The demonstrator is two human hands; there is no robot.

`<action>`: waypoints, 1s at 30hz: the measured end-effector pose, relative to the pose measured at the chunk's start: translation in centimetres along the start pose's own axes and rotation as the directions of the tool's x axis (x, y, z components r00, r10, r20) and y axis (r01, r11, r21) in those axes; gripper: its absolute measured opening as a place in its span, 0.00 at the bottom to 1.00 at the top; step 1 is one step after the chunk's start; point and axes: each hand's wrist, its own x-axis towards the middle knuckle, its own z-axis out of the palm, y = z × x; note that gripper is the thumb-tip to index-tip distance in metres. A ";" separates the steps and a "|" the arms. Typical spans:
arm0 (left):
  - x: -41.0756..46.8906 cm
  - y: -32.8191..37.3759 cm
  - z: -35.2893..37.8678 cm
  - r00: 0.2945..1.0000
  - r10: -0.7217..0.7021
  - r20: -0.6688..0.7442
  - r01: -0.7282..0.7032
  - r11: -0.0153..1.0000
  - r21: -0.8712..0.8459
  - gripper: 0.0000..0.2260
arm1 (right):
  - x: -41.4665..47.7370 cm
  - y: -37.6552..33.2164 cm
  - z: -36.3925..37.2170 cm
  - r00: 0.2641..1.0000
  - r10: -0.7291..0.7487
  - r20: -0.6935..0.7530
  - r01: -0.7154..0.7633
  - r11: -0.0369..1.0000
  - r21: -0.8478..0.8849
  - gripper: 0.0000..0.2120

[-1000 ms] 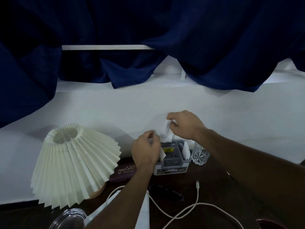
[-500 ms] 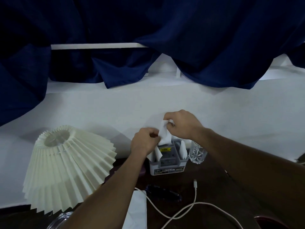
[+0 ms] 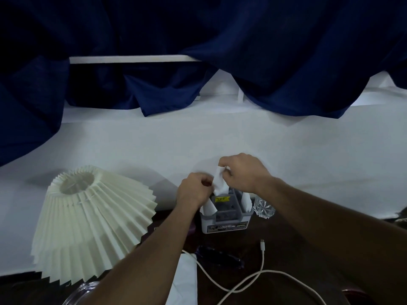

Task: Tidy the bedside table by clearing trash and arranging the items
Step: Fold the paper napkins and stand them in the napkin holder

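A small grey organizer box (image 3: 226,223) with a printed label stands at the back of the dark bedside table (image 3: 275,238). White paper pieces poke out of its compartments. Above the box, both hands meet on a white tissue (image 3: 219,180). My right hand (image 3: 241,172) pinches its upper edge. My left hand (image 3: 195,190) grips its left side with curled fingers. The tissue's lower end reaches down into the box.
A pleated cream lampshade (image 3: 92,219) fills the left. A cut-glass tumbler (image 3: 263,206) stands right of the box. A white charging cable (image 3: 253,274), dark glasses (image 3: 218,256), a white paper sheet (image 3: 185,280) and a glass rim (image 3: 81,291) lie near the front. Blue curtains hang behind.
My left hand moved up from the box's left side to meet my right hand on the tissue. The view shifted slightly.
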 end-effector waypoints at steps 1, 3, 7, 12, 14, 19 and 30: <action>0.0 0.0 0.1 1.000 -0.007 -0.002 0.007 1.000 0.004 0.09 | 0.0 0.0 -0.1 1.000 0.002 -0.010 -0.002 1.000 -0.007 0.13; -0.1 0.2 0.3 1.000 -0.017 -0.007 0.017 1.000 0.006 0.10 | -0.1 0.2 -0.2 0.999 0.008 -0.036 -0.008 1.000 -0.018 0.13; 0.0 0.3 0.6 0.999 -0.028 -0.031 0.029 0.999 0.014 0.09 | -0.1 0.4 0.0 0.999 0.010 -0.031 -0.011 0.999 -0.035 0.14; -0.1 0.5 0.6 0.999 -0.041 -0.016 0.041 0.997 0.061 0.10 | -0.4 0.1 0.5 0.997 -0.002 0.072 0.003 1.000 -0.011 0.17; -0.3 0.7 0.3 0.998 -0.054 -0.013 0.054 0.998 0.030 0.10 | -0.3 -0.1 0.8 0.992 0.012 0.129 -0.010 1.000 -0.019 0.18; -1.4 0.8 -0.7 0.991 -0.095 -0.095 0.087 0.993 -0.081 0.10 | -0.5 -0.6 1.8 0.969 0.024 0.248 -0.008 0.998 -0.063 0.17; -4.6 0.6 -1.8 0.962 -0.265 -0.068 0.271 0.957 0.105 0.26 | -3.4 -2.7 1.1 0.968 0.242 0.061 -0.248 0.961 0.125 0.13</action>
